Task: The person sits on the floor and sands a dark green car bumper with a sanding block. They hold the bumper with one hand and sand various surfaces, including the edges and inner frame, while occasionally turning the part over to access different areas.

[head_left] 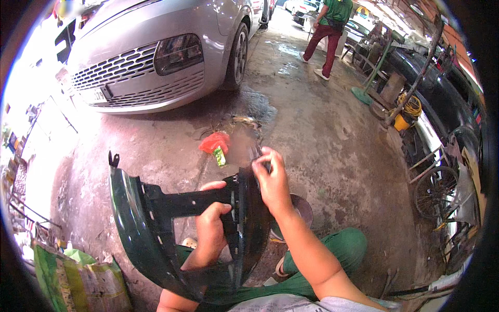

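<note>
Left hand (210,231) clamps dark panel (131,213) by its crossbar (179,203); right hand (273,184) pinches far end.

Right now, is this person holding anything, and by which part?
A dark curved panel: the left hand grips its crossbar near the right side. The right hand is at that side's upper end, but whether it grips there cannot be told.

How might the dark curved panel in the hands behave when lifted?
The dark panel is probably fairly stiff: its curve shows no sag. It seems light for its size, given its open-framed shape. Its glossy outer face may prove slippery.
</note>
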The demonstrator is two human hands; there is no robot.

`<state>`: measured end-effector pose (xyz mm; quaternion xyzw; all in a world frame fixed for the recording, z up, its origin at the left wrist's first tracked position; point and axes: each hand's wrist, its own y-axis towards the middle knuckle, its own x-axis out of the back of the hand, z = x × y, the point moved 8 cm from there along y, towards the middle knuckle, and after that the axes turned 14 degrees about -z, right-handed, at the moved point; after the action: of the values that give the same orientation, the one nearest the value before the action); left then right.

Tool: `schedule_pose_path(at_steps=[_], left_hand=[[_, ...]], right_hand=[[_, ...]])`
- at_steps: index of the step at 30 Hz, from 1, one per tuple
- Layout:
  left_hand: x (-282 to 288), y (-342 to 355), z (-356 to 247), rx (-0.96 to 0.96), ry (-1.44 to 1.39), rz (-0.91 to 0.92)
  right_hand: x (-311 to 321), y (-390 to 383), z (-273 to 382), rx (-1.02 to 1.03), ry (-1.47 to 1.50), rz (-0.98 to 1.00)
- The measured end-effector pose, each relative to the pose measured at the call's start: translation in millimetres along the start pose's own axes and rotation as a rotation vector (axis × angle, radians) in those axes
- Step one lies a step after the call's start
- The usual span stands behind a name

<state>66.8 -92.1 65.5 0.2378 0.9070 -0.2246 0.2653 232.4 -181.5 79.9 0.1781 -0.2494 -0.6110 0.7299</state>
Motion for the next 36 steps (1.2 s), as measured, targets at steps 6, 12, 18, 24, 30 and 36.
schedule_pose_path(at_steps=[6,12,18,24,30,36], left_hand=[[3,4,5,0.014,0.032,0.029],[7,5,-13,-0.054,0.091,-0.041],[3,11,-11,0.064,0.108,0.088],[21,32,-33,0.183,-0.066,0.106],[29,31,-42,0.187,-0.123,0.083],[20,28,-35,0.174,-0.048,0.11]], right_hand=[[13,8,-3,0.091,-0.091,-0.023],[16,-21,30,0.134,-0.076,0.007],[25,37,-1,0.134,-0.099,-0.08],[64,43,35,0.121,-0.062,-0.02],[49,15,107,0.5,-0.497,0.535],[32,-10,117,0.754,-0.63,0.842]])
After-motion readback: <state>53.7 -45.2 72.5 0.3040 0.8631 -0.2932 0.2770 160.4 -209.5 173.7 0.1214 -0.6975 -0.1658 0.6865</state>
